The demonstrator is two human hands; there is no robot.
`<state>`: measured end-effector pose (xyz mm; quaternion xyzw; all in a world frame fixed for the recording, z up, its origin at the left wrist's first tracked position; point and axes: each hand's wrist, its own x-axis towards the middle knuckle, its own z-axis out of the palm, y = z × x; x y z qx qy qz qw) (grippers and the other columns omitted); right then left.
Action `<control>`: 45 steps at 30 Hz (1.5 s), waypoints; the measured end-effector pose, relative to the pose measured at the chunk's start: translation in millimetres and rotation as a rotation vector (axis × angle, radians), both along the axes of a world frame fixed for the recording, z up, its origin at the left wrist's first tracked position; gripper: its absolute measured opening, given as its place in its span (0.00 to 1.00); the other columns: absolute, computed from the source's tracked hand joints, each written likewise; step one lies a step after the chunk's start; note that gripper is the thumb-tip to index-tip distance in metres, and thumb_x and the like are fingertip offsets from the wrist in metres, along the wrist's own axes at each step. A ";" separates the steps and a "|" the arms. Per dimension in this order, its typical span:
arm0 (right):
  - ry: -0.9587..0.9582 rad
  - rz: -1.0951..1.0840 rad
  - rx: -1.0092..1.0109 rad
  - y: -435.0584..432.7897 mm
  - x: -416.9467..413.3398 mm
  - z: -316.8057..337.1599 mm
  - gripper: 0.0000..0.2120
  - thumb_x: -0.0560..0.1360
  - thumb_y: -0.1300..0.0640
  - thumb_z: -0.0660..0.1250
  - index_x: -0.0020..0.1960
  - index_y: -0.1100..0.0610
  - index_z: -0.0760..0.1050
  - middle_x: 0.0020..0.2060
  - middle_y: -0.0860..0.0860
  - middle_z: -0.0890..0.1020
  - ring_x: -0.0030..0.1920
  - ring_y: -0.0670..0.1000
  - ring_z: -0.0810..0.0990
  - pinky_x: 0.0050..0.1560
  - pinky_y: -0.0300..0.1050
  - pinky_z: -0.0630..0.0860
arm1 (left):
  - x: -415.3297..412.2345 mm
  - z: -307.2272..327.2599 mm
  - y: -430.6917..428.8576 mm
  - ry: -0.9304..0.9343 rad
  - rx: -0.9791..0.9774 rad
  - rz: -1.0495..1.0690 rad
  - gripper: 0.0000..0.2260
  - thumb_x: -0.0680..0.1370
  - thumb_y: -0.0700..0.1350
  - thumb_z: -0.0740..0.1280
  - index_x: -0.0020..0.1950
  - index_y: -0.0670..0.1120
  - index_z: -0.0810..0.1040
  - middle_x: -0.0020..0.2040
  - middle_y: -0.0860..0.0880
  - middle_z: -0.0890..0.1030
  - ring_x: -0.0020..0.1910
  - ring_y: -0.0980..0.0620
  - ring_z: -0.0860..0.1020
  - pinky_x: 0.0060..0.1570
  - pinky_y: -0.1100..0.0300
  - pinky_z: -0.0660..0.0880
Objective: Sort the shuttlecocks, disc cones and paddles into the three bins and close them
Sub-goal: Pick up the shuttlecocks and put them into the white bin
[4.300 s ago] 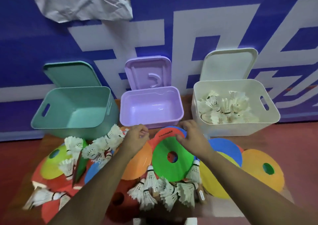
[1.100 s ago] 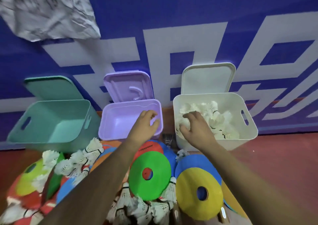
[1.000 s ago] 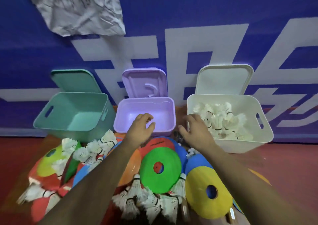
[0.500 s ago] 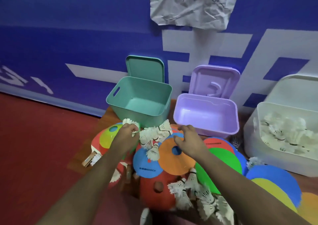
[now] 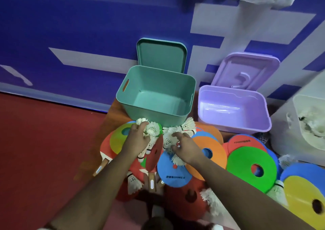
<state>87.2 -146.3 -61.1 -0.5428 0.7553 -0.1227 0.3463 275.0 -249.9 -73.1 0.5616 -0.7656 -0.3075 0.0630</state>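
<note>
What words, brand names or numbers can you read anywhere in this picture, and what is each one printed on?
"SONICE": on the blue disc cone, after a few characters too blurred to read.
Red disc cone: one line of small dark print, too blurred to read.
Paddle handles: white oval labels, nothing legible.
Blue wall: big white strokes, cropped, not readable as a word.

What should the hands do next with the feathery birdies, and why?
Probably close the right hand on the loose shuttlecocks just under its spread fingers. The left hand grips a shuttlecock bunch, and the white bin at the right already holds shuttlecocks, so a second handful would let both loads go there together.
</note>
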 end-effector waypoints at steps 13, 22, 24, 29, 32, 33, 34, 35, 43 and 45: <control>0.058 -0.079 -0.014 -13.6 1.1 -32.0 0.15 0.77 0.57 0.64 0.63 0.55 0.77 0.58 0.57 0.72 0.46 0.57 0.80 0.50 0.45 0.74 | 4.4 -29.2 -18.7 0.031 -0.111 -0.160 0.06 0.76 0.38 0.66 0.50 0.42 0.81 0.48 0.43 0.77 0.47 0.44 0.77 0.49 0.56 0.72; -0.004 -0.214 -0.219 -1.2 -25.5 20.4 0.11 0.75 0.55 0.71 0.53 0.60 0.77 0.50 0.54 0.75 0.49 0.53 0.77 0.47 0.40 0.67 | 13.6 26.1 -18.8 0.360 -0.218 -0.068 0.04 0.79 0.43 0.64 0.50 0.49 0.79 0.49 0.50 0.73 0.45 0.53 0.75 0.47 0.59 0.72; -0.021 -0.254 -0.259 3.2 -34.2 38.1 0.11 0.76 0.54 0.69 0.55 0.59 0.76 0.51 0.52 0.74 0.50 0.51 0.75 0.47 0.37 0.64 | 6.8 46.4 -15.4 0.434 -0.217 -0.073 0.05 0.80 0.43 0.63 0.50 0.49 0.78 0.49 0.50 0.75 0.46 0.55 0.76 0.48 0.59 0.72; -0.126 -0.374 -0.363 18.3 -65.3 89.2 0.10 0.79 0.58 0.65 0.51 0.66 0.76 0.51 0.57 0.76 0.54 0.54 0.75 0.48 0.35 0.67 | -41.0 87.9 -5.5 0.520 -0.118 -0.140 0.04 0.81 0.44 0.61 0.48 0.51 0.74 0.39 0.53 0.75 0.34 0.65 0.74 0.36 0.64 0.68; -0.144 -0.443 -0.450 37.2 -98.9 116.4 0.04 0.76 0.59 0.66 0.47 0.60 0.78 0.50 0.54 0.77 0.51 0.50 0.77 0.45 0.28 0.70 | -87.0 112.1 4.4 0.579 -0.083 -0.183 0.04 0.80 0.47 0.63 0.46 0.55 0.75 0.46 0.50 0.78 0.40 0.60 0.78 0.42 0.64 0.71; -0.152 -0.459 -0.476 45.5 -112.3 123.1 0.01 0.75 0.60 0.67 0.46 0.57 0.77 0.49 0.53 0.78 0.50 0.49 0.78 0.46 0.28 0.72 | -104.0 120.1 9.3 0.585 -0.085 -0.198 0.04 0.80 0.48 0.64 0.46 0.56 0.76 0.47 0.48 0.78 0.42 0.58 0.79 0.43 0.64 0.71; -0.157 -0.468 -0.499 54.9 -126.6 129.2 0.01 0.74 0.60 0.67 0.45 0.55 0.77 0.47 0.52 0.79 0.49 0.49 0.78 0.47 0.31 0.74 | -121.9 127.7 14.9 0.595 -0.086 -0.206 0.04 0.79 0.48 0.64 0.45 0.55 0.76 0.47 0.47 0.78 0.42 0.57 0.78 0.44 0.65 0.72; -0.169 -0.482 -0.519 65.4 -141.2 134.6 0.03 0.73 0.61 0.68 0.43 0.54 0.76 0.45 0.52 0.79 0.47 0.49 0.79 0.47 0.35 0.75 | -140.6 136.4 22.3 0.612 -0.088 -0.210 0.03 0.79 0.48 0.65 0.45 0.53 0.76 0.48 0.46 0.77 0.40 0.58 0.77 0.44 0.67 0.72; -0.128 -0.645 -0.528 173.7 -280.9 148.2 0.22 0.71 0.59 0.72 0.60 0.49 0.66 0.45 0.50 0.78 0.42 0.53 0.81 0.47 0.50 0.78 | -313.2 153.4 102.9 0.610 -0.052 -0.328 0.06 0.76 0.45 0.69 0.40 0.53 0.76 0.48 0.50 0.77 0.45 0.56 0.80 0.45 0.67 0.71; -0.114 -0.692 -0.480 198.2 -321.2 141.3 0.26 0.71 0.59 0.72 0.64 0.51 0.64 0.48 0.51 0.78 0.43 0.53 0.81 0.47 0.51 0.78 | -355.9 147.5 128.7 0.592 -0.048 -0.365 0.07 0.74 0.43 0.70 0.39 0.53 0.76 0.49 0.48 0.77 0.45 0.53 0.80 0.48 0.65 0.73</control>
